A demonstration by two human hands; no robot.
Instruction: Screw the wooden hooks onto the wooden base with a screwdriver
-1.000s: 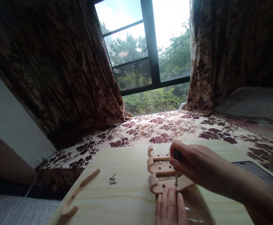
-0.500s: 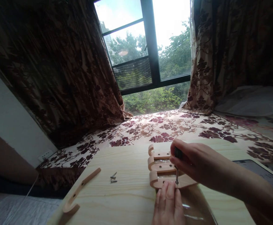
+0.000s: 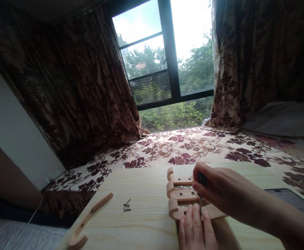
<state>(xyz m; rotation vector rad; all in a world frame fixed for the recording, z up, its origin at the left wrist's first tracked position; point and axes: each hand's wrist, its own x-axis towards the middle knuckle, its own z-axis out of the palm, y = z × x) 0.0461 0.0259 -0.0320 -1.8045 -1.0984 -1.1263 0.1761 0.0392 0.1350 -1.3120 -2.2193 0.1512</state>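
My right hand (image 3: 216, 189) grips a screwdriver (image 3: 202, 177) by its dark handle, the shaft pointing down. The screwdriver's tip meets the nearest wooden hook (image 3: 174, 210), where my left hand's fingers partly hide it. With fingers stretched out and lying flat, my left hand (image 3: 196, 229) presses on that hook, beside the shaft. Two more curved hooks, a middle hook (image 3: 179, 193) and a far hook (image 3: 181, 179), lie behind it in a row, each with two dark holes or screw heads. Brown, shiny material shows beneath the nearest hook.
A loose wooden hook (image 3: 89, 219) with two holes lies on the left of the pale wooden board (image 3: 141, 225). Several screws (image 3: 127, 205) are scattered near it. At the right sits a tablet-like screen (image 3: 295, 203). Beyond are a floral cover (image 3: 178, 149), curtains and a window.
The view has tilted up a little, so everything sits lower in the picture. My left fingers have slid further over the nearest hook, around the shaft. The right hand still grips the screwdriver.
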